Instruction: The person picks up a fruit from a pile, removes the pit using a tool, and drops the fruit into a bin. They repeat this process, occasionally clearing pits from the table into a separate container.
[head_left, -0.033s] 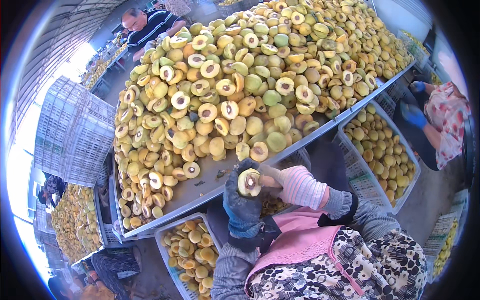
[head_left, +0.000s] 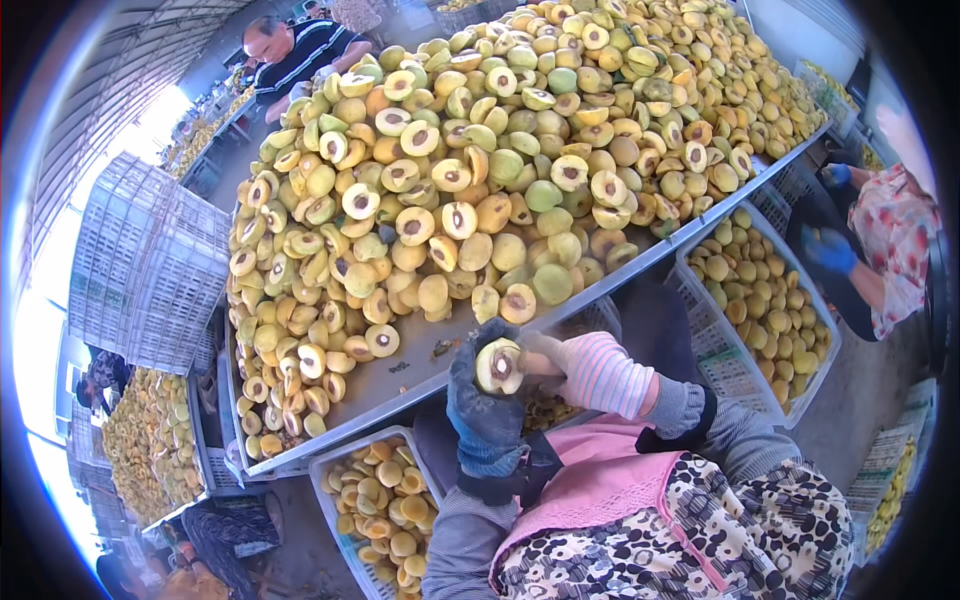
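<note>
My left hand [head_left: 482, 405], in a dark blue-grey work glove, is closed around a halved peach [head_left: 498, 367]. Its pale cut face with a brown hollow is turned up toward me. My right hand [head_left: 605, 372] wears a pink-and-white striped glove and is closed beside the fruit. Something tan [head_left: 543, 362] reaches from it to the peach's edge; whether this is a bare finger or a tool's handle, I cannot tell. Both hands are just over the near edge of a metal table [head_left: 385, 385] heaped with peach halves [head_left: 440, 215].
Crates of peach halves stand below my left arm [head_left: 318, 470] and right of my hands [head_left: 775, 412]. Stacked white crates [head_left: 140, 265] rise at the left. One co-worker [head_left: 300, 60] leans at the table's far left; another, with blue gloves [head_left: 830, 250], sits at the right.
My hands and the peach half have hardly moved. The co-worker's nearer blue glove at the right has dropped slightly.
</note>
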